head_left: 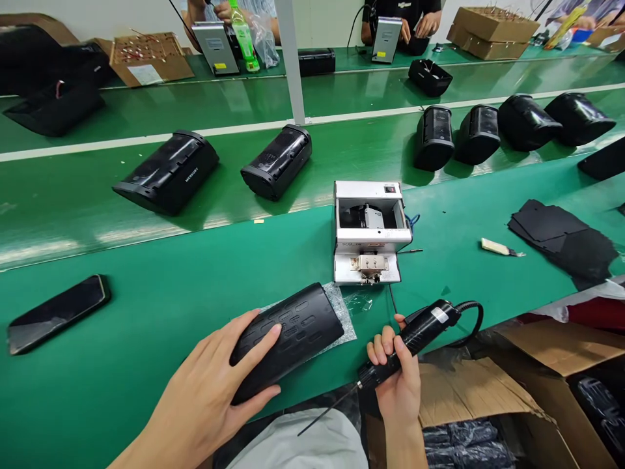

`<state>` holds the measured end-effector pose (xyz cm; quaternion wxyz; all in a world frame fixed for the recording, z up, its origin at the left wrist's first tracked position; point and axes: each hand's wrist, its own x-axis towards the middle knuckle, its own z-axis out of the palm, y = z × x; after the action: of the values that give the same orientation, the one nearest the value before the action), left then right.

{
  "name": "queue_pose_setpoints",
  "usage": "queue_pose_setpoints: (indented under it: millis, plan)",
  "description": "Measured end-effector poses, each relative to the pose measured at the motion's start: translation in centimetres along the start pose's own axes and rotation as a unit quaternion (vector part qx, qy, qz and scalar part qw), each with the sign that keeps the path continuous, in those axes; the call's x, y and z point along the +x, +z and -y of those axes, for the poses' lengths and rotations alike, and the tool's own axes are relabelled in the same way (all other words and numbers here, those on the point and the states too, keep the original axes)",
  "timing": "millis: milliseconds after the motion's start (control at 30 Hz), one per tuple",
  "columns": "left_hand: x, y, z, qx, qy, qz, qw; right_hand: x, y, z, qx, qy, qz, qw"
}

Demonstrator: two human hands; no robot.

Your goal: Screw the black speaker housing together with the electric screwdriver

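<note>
Head camera is showing the left hand [215, 384] pressing flat, fingers spread, on a black speaker shell [286, 339] lying on the green worktop [146, 312], over a bubble sheet. The right hand [398, 371] is gripping an electric screwdriver [415, 339] — its bit is pointing away from the shell, so fastening is apparently not begun; finished-looking units [278, 161] are lying beyond.

A black slotted panel [288, 339] and black electric screwdriver [415, 342] lie over the green bench [146, 306], near a white machine [370, 231].
</note>
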<state>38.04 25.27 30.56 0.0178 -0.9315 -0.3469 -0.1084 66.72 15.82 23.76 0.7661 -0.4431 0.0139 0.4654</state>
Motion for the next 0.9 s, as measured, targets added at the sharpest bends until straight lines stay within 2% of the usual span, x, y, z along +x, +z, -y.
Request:
queue_pose_setpoints:
  millis: [100, 200, 267, 333, 367, 400, 467, 533, 633, 733, 900]
  plan:
    - [-0.3, 0.5, 0.3, 0.019, -0.004, 0.014, 1.0, -0.1, 0.0, 0.0, 0.0, -0.004, 0.004, 1.0]
    - [-0.5, 0.8, 1.5, 0.003, -0.015, 0.033, 0.999, -0.1, 0.1, 0.0, -0.002, -0.013, 0.011, 1.0]
    - [-0.5, 0.4, 2.7, -0.066, -0.052, 0.053, 0.995, -0.2, 0.0, 0.2, -0.006, -0.024, 0.02, 1.0]
    - [-0.3, -0.8, 3.8, -0.194, -0.129, 0.102, 0.967, -0.6, -0.1, 0.6, -0.014, -0.038, 0.036, 0.999]
    - [-0.1, -1.7, 4.1, -0.279, -0.176, 0.14, 0.934, -0.8, -0.2, 0.9, -0.021, -0.045, 0.049, 0.998]
    - [0.2, -2.5, 4.3, -0.37, -0.218, 0.182, 0.885, -1.0, -0.3, 1.2, -0.03, -0.051, 0.064, 0.996]
    - [0.8, -4.0, 4.1, -0.537, -0.263, 0.252, 0.761, -1.5, -0.6, 1.7, -0.055, -0.059, 0.101, 0.992]
    - [1.2, -4.6, 3.3, -0.655, -0.257, 0.283, 0.652, -1.8, -0.7, 1.7, -0.083, -0.063, 0.133, 0.986]
    - [1.3, -3.7, 1.5, -0.757, -0.236, 0.284, 0.539, -2.1, -0.8, 0.9, -0.148, -0.053, 0.17, 0.973]
    - [0.7, -2.3, -0.2, -0.812, -0.228, 0.271, 0.464, -2.7, -1.1, -0.3, -0.2, -0.035, 0.173, 0.964]
    - [-0.2, -1.4, -1.7, -0.846, -0.222, 0.243, 0.419, -4.1, -2.3, -1.6, -0.202, -0.038, 0.129, 0.97]
